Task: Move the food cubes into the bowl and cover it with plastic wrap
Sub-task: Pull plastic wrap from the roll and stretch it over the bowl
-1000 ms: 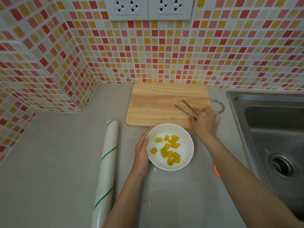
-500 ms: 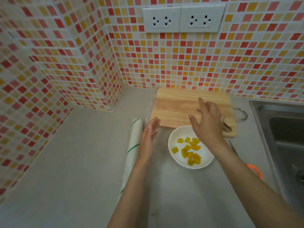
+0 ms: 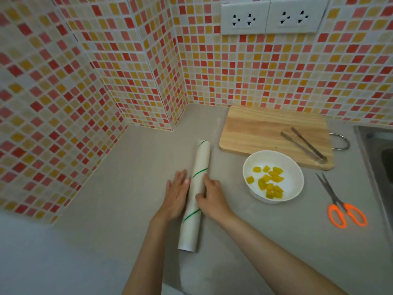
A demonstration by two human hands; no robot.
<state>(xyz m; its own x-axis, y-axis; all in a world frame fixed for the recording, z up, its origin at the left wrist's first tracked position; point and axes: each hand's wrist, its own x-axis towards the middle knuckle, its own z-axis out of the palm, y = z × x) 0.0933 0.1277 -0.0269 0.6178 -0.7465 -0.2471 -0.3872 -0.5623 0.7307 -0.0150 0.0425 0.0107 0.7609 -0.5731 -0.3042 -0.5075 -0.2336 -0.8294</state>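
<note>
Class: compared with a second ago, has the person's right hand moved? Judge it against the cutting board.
Yes. The right hand has left the tongs on the cutting board and gone leftward, past the bowl, to the plastic wrap roll.

Home kitchen: mosaic-tiled wall [image 3: 255, 71], grey counter [image 3: 106, 209], steel sink [image 3: 376, 150], wooden cutting board [image 3: 255, 128].

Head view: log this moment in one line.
cubes in bowl | tongs on board | both hands at wrap roll, left hand, right hand | bowl uncovered

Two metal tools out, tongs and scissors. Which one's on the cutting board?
The tongs: bare metal, lying on the wooden cutting board. The scissors, with orange handles, lie on the bare counter right of the bowl.
</note>
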